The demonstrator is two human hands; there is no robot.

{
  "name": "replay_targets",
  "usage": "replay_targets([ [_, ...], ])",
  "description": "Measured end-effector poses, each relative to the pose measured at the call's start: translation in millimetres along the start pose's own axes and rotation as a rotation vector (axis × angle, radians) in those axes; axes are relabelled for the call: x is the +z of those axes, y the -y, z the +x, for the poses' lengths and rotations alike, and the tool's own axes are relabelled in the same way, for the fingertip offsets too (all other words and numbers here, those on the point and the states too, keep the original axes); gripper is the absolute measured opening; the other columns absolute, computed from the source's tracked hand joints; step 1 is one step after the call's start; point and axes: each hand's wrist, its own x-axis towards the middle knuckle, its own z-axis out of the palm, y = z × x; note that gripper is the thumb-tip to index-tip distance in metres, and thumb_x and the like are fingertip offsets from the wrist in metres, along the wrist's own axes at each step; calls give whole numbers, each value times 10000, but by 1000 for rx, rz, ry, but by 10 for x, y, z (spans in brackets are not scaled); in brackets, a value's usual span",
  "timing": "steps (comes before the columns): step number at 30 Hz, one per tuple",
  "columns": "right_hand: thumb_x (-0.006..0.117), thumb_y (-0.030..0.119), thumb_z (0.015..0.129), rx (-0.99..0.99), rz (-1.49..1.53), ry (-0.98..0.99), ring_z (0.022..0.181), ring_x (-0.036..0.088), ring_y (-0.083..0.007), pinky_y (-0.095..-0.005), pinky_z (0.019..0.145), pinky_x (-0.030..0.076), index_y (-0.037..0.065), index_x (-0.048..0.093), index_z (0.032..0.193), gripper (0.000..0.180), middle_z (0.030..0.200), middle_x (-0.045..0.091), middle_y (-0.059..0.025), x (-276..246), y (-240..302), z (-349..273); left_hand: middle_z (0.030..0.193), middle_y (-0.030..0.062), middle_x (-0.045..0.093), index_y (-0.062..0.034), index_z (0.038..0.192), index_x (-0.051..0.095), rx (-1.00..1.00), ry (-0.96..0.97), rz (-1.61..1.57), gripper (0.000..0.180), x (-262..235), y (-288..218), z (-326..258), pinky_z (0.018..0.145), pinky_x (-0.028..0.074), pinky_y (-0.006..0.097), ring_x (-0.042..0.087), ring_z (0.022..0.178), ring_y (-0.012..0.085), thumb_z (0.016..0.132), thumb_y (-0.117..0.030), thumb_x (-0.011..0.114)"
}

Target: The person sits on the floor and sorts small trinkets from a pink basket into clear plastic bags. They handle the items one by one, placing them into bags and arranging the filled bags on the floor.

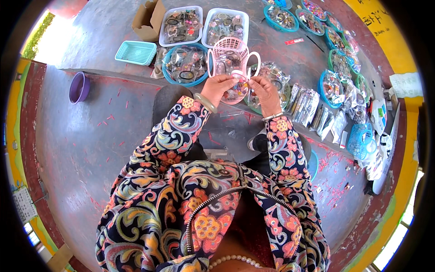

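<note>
My left hand [219,89] and my right hand [266,95] come together in front of me, fingers pinched. Between the fingertips is a small pink item with a white round part [237,74]; its kind is too small to make out. Right behind and below it stands a pink plastic basket [230,44] with looped handles, holding small clear-bagged pieces. Left of the basket, a blue round basket [167,75] is filled with bagged hair ties. More bagged pieces [276,72] lie in a green basket by my right hand.
Behind stand two white trays [161,38] of bagged trinkets, a cardboard box [148,20] and a turquoise basket [135,53]. A purple bucket [79,87] stands at left. Several round baskets [281,18] line the right, with clear packets [303,104] nearer. Red scraps litter the floor.
</note>
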Motion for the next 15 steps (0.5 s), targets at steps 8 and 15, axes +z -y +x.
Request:
replay_targets([
  [8,633,98,756,120,252,64,605,482,-60,-183,550,375,-7,587,819,131,691,559,1,26,-82,-24,745,43,609,22,867,599,-47,45,4,179,116,-70,-80,492,398,176,526,566,63,775,-131,611],
  [15,657,139,741,190,251,69,575,472,-62,-191,540,377,1,598,822,170,674,561,-1,10,-118,1,783,80,625,34,857,587,-72,143,3,164,30,-3,-59,612,462,212,589,687,108,767,-101,607],
])
